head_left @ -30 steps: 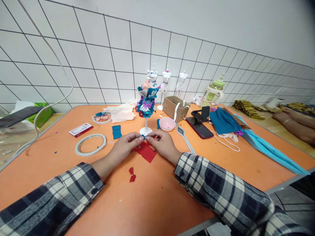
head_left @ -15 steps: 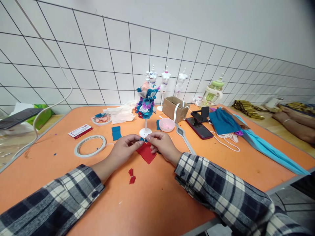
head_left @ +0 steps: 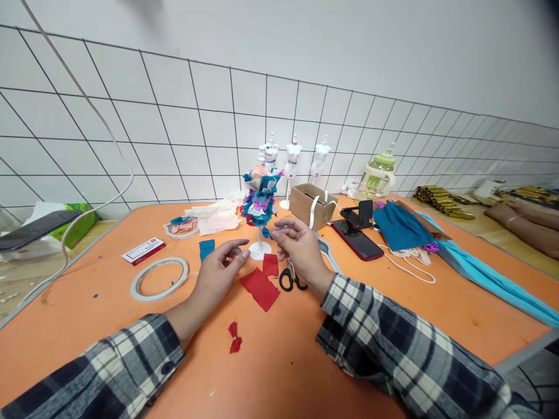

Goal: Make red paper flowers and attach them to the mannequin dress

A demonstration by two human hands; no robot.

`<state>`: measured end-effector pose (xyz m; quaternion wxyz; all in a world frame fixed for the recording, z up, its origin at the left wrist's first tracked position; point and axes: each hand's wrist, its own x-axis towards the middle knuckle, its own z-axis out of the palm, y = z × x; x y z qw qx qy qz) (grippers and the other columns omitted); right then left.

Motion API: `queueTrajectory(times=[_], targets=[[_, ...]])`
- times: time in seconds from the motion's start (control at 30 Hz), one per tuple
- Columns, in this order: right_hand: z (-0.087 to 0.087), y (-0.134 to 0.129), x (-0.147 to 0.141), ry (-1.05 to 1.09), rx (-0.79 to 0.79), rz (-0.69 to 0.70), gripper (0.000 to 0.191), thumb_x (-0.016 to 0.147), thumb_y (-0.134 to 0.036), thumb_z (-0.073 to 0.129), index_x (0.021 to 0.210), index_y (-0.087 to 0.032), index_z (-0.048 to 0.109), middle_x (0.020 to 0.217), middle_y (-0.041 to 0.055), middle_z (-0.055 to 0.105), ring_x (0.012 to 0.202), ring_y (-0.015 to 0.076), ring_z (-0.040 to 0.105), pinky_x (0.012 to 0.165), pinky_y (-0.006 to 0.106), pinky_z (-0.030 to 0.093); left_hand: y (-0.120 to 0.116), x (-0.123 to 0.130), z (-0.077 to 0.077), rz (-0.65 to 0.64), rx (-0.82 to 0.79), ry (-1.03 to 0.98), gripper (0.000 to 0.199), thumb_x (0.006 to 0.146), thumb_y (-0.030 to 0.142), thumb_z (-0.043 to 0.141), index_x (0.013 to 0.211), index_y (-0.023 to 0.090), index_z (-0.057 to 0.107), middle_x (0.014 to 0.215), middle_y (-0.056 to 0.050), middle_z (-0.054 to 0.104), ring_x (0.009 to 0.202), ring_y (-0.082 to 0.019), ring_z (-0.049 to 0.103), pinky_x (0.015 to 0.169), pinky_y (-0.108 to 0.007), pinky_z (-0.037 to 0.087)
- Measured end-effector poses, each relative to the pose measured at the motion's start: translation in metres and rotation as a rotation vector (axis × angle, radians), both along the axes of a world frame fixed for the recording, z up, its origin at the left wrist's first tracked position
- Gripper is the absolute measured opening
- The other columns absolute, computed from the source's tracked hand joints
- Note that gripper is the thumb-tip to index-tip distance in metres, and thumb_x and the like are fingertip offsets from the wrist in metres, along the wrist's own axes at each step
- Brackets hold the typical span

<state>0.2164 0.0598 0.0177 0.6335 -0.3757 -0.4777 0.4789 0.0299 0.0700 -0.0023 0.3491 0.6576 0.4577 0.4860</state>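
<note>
My right hand [head_left: 297, 245] pinches a small blue bow [head_left: 265, 232], only part of which shows, beside the stem of a small mannequin [head_left: 260, 201]. Blue, purple, red and peach ruffles dress this mannequin, which stands upright on a white round base. To the left, my left hand [head_left: 222, 270] hovers with fingers apart and curled, holding nothing. Between the hands lie a larger red piece [head_left: 261, 290] and a smaller red piece [head_left: 271, 265]. Black-handled scissors [head_left: 286, 280] lie under my right hand, their blades partly hidden. Closer to me rests a red bow [head_left: 234, 337].
At left are a tape roll [head_left: 135, 285], a red-and-white box [head_left: 143, 251] and a blue piece [head_left: 207, 249]. Behind stand white mannequins [head_left: 293, 157] and a cardboard box [head_left: 310, 206]. At right lie a phone [head_left: 358, 240] and blue fabric [head_left: 402, 226]. Another person's arms [head_left: 524, 224] rest far right.
My hands have parted. The right one has carried the blue bow up toward the mannequin's stem, while the left has let go. The scissors and smaller red piece are now uncovered.
</note>
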Motion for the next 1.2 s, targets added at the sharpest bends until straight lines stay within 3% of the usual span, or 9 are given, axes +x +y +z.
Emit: queueTrajectory(times=[0.1, 0.27, 0.37, 0.47, 0.63, 0.73, 1.0, 1.2], targets=[[0.013, 0.011, -0.001, 0.013, 0.084, -0.015, 0.043, 0.067, -0.039, 0.08, 0.085, -0.024, 0.044, 0.071, -0.0061, 0.065, 0.047, 0.0074, 0.052, 0.038, 0.017, 0.042, 0.008, 0.009, -0.003, 0.02, 0.046, -0.125, 0.029, 0.083, 0.046, 0.061, 0.092, 0.019, 0.065, 0.075, 0.001, 0.056, 0.063, -0.014, 0.05, 0.057, -0.025, 0.04], [0.022, 0.024, -0.004, -0.057, 0.126, -0.051, 0.047, 0.069, -0.037, 0.077, 0.082, -0.025, 0.034, 0.07, -0.0059, 0.067, 0.052, 0.0092, 0.056, 0.043, 0.017, 0.037, 0.024, 0.034, -0.015, 0.004, 0.033, -0.126, 0.042, 0.085, 0.045, 0.052, 0.12, 0.022, 0.047, 0.084, 0.002, 0.054, 0.058, -0.012, 0.05, 0.054, -0.024, 0.042], [0.023, 0.028, -0.005, -0.098, 0.115, -0.057, 0.043, 0.069, -0.032, 0.074, 0.083, -0.025, 0.034, 0.071, -0.0053, 0.066, 0.063, 0.0129, 0.063, 0.051, 0.021, 0.043, 0.039, 0.042, -0.017, 0.035, 0.046, -0.02, 0.038, 0.077, 0.045, 0.064, 0.104, 0.02, 0.057, 0.084, 0.001, 0.057, 0.062, -0.014, 0.052, 0.058, -0.027, 0.044], [0.022, 0.032, -0.006, -0.138, 0.111, -0.09, 0.04, 0.07, -0.033, 0.071, 0.082, -0.026, 0.034, 0.071, -0.0055, 0.063, 0.066, 0.0145, 0.063, 0.054, 0.023, 0.045, 0.051, 0.043, -0.017, 0.047, 0.068, 0.102, 0.029, 0.072, 0.044, 0.07, 0.087, 0.02, 0.064, 0.086, -0.004, 0.064, 0.08, -0.022, 0.059, 0.071, -0.032, 0.047], [0.02, 0.033, -0.007, -0.259, 0.157, -0.218, 0.035, 0.073, -0.032, 0.07, 0.077, -0.025, 0.036, 0.068, -0.0072, 0.055, 0.055, 0.0096, 0.049, 0.05, 0.022, 0.037, 0.052, 0.041, -0.022, 0.0, 0.042, 0.201, 0.031, 0.085, 0.043, 0.055, 0.099, 0.019, 0.068, 0.095, -0.008, 0.075, 0.088, -0.026, 0.067, 0.077, -0.035, 0.049], [0.019, 0.031, -0.007, -0.316, 0.201, -0.243, 0.034, 0.075, -0.031, 0.07, 0.076, -0.024, 0.036, 0.067, -0.0081, 0.053, 0.05, 0.0077, 0.041, 0.048, 0.022, 0.032, 0.049, 0.041, -0.022, -0.021, 0.038, 0.224, 0.035, 0.086, 0.043, 0.053, 0.104, 0.017, 0.068, 0.097, -0.009, 0.076, 0.092, -0.027, 0.069, 0.08, -0.035, 0.05], [0.018, 0.023, -0.004, -0.599, 0.306, -0.454, 0.028, 0.08, -0.032, 0.066, 0.071, -0.023, 0.041, 0.056, -0.0092, 0.04, 0.05, 0.0096, 0.042, 0.054, 0.024, 0.032, 0.043, 0.042, -0.016, -0.05, 0.03, 0.262, 0.041, 0.083, 0.041, 0.054, 0.109, 0.015, 0.072, 0.096, -0.009, 0.079, 0.091, -0.029, 0.071, 0.078, -0.035, 0.051], [0.009, 0.021, 0.003, -0.71, 0.499, -0.385, 0.01, 0.088, -0.032, 0.059, 0.083, -0.023, 0.06, 0.059, -0.0039, 0.052, 0.058, 0.0135, 0.052, 0.06, 0.027, 0.039, 0.042, 0.042, -0.015, -0.04, 0.038, 0.285, 0.04, 0.084, 0.044, 0.053, 0.104, 0.016, 0.073, 0.088, -0.008, 0.079, 0.084, -0.028, 0.071, 0.071, -0.033, 0.051]])
